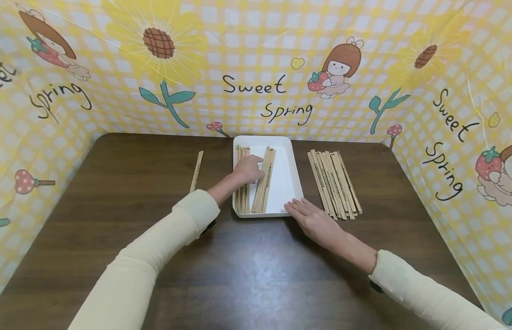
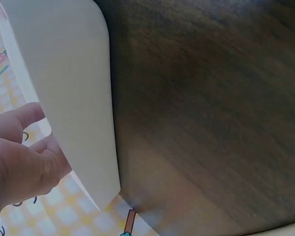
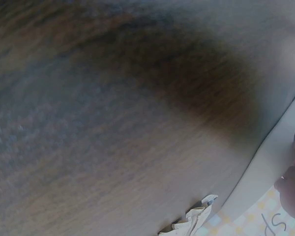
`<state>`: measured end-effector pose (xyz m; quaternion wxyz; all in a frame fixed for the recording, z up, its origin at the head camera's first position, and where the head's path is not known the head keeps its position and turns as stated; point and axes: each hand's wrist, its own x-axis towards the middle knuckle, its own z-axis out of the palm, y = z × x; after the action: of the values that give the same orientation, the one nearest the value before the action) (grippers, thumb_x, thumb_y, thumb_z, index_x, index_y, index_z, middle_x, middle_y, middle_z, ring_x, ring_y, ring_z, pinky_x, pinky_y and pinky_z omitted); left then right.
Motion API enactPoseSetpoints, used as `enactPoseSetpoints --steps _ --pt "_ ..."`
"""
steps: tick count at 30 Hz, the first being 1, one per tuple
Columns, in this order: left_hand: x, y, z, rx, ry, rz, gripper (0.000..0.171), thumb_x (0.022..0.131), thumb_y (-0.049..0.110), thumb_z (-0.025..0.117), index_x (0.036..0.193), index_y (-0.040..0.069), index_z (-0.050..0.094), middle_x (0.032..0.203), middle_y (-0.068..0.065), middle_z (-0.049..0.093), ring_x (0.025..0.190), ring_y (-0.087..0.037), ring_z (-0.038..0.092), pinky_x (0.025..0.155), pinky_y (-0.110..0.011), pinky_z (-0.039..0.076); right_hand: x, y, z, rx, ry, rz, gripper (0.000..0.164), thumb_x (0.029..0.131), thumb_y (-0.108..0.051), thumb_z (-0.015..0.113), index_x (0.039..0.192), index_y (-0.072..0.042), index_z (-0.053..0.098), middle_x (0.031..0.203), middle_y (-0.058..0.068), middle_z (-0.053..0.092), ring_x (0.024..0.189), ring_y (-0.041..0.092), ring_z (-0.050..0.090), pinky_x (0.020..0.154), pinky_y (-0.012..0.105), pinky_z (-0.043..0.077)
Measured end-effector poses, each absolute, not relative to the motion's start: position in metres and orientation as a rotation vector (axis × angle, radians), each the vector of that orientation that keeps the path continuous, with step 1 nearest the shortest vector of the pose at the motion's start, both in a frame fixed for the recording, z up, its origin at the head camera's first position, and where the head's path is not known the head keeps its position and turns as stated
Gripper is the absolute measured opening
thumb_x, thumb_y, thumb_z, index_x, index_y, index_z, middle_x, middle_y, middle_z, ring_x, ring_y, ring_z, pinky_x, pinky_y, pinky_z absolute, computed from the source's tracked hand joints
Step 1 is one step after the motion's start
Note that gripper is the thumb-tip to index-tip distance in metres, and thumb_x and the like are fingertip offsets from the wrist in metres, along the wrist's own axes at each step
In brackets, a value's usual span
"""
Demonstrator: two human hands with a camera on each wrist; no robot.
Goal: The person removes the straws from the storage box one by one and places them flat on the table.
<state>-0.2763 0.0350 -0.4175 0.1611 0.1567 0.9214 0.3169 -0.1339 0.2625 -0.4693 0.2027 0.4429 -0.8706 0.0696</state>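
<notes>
A white rectangular tray [image 1: 281,195] stands on the table with paper-wrapped chopsticks in two groups. One group [image 1: 242,201] lies along its left wall, the other [image 1: 264,185] slants near the middle. My left hand [image 1: 248,169] reaches in from the left, over the first group, its fingertips at the left edge of the slanted one. The left wrist view shows that hand [image 2: 27,157] partly hidden behind the tray wall [image 2: 73,83]. My right hand [image 1: 315,222] rests its straight fingers on the tray's near right corner.
Right of the tray, several more wrapped chopsticks [image 1: 334,183] lie fanned together. A single wrapped one [image 1: 196,172] lies to the left, beyond my left forearm. A yellow checked cloth [image 1: 256,59] hangs around the back and sides of the dark wooden table [image 1: 256,275].
</notes>
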Motion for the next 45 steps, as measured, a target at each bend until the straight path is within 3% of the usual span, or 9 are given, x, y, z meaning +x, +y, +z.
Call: enactPoseSetpoints --steps 1,3,4,5,6,8,21,29,45 --pt "-0.277 0.037 -0.418 0.456 2.651 0.865 0.053 0.084 -0.002 0.056 0.138 -0.003 0.056 0.047 0.003 0.042 0.046 -0.01 0.054 0.043 -0.017 0.043 -0.134 0.262 -0.469 1.235 -2.429 0.191 0.044 0.083 0.009 0.068 0.126 0.008 0.063 0.12 0.021 0.067 0.115 0.034 0.063 0.105 0.048 0.046" --pt "-0.278 0.039 -0.422 0.489 2.685 0.813 0.027 0.082 -0.004 0.054 0.105 -0.004 0.067 0.046 0.004 0.039 0.043 -0.007 0.046 0.041 -0.017 0.038 -0.134 0.262 -0.469 1.235 -2.429 0.188 0.043 0.083 0.008 0.067 0.126 0.008 0.063 0.12 0.021 0.067 0.115 0.034 0.063 0.104 0.048 0.046" --pt "-0.278 0.04 -0.423 0.508 2.703 0.792 0.012 0.08 -0.005 0.053 0.086 -0.002 0.063 0.047 0.004 0.038 0.042 -0.007 0.043 0.041 -0.018 0.036 -0.134 0.262 -0.469 1.236 -2.429 0.187 0.043 0.083 0.008 0.067 0.126 0.008 0.063 0.12 0.021 0.067 0.114 0.034 0.063 0.104 0.048 0.046" --pt "-0.278 0.04 -0.425 0.523 2.717 0.772 0.012 0.08 -0.006 0.052 0.072 0.003 0.053 0.048 0.003 0.036 0.042 -0.007 0.04 0.041 -0.018 0.034 -0.134 0.262 -0.469 1.236 -2.429 0.186 0.043 0.083 0.009 0.067 0.126 0.008 0.063 0.12 0.021 0.067 0.114 0.034 0.063 0.104 0.048 0.046" --pt "-0.279 0.041 -0.426 0.539 2.73 0.76 0.023 0.078 -0.007 0.052 0.065 0.008 0.042 0.049 0.003 0.034 0.041 -0.007 0.037 0.041 -0.018 0.032 -0.134 0.262 -0.469 1.236 -2.43 0.185 0.043 0.083 0.009 0.066 0.126 0.008 0.063 0.12 0.021 0.067 0.115 0.034 0.063 0.104 0.048 0.046" --pt "-0.279 0.042 -0.428 0.558 2.741 0.757 0.035 0.078 -0.007 0.052 0.061 0.014 0.029 0.049 0.003 0.031 0.041 -0.008 0.033 0.041 -0.019 0.028 -0.134 0.262 -0.469 1.236 -2.434 0.186 0.044 0.083 0.009 0.066 0.127 0.008 0.062 0.121 0.021 0.067 0.115 0.034 0.063 0.104 0.048 0.046" --pt "-0.28 0.04 -0.427 0.461 2.707 0.769 0.037 0.079 -0.006 0.053 0.055 0.014 0.033 0.045 0.003 0.036 0.039 -0.008 0.04 0.039 -0.019 0.031 -0.134 0.262 -0.469 1.232 -2.434 0.199 0.043 0.083 0.009 0.066 0.126 0.008 0.063 0.121 0.022 0.067 0.115 0.035 0.063 0.105 0.048 0.046" --pt "-0.283 0.036 -0.429 0.482 2.668 0.85 0.041 0.074 -0.01 0.048 0.056 0.016 0.022 0.045 0.005 0.027 0.039 -0.007 0.048 0.038 -0.016 0.032 -0.134 0.262 -0.469 1.224 -2.423 0.188 0.042 0.083 0.009 0.065 0.125 0.008 0.063 0.119 0.022 0.067 0.114 0.035 0.064 0.103 0.048 0.047" --pt "-0.285 0.031 -0.426 0.503 2.642 0.888 0.039 0.073 -0.011 0.048 0.052 0.015 0.027 0.045 0.005 0.027 0.037 -0.005 0.036 0.038 -0.016 0.027 -0.134 0.261 -0.468 1.229 -2.425 0.18 0.042 0.082 0.01 0.066 0.124 0.009 0.063 0.118 0.022 0.068 0.113 0.035 0.064 0.103 0.048 0.047"
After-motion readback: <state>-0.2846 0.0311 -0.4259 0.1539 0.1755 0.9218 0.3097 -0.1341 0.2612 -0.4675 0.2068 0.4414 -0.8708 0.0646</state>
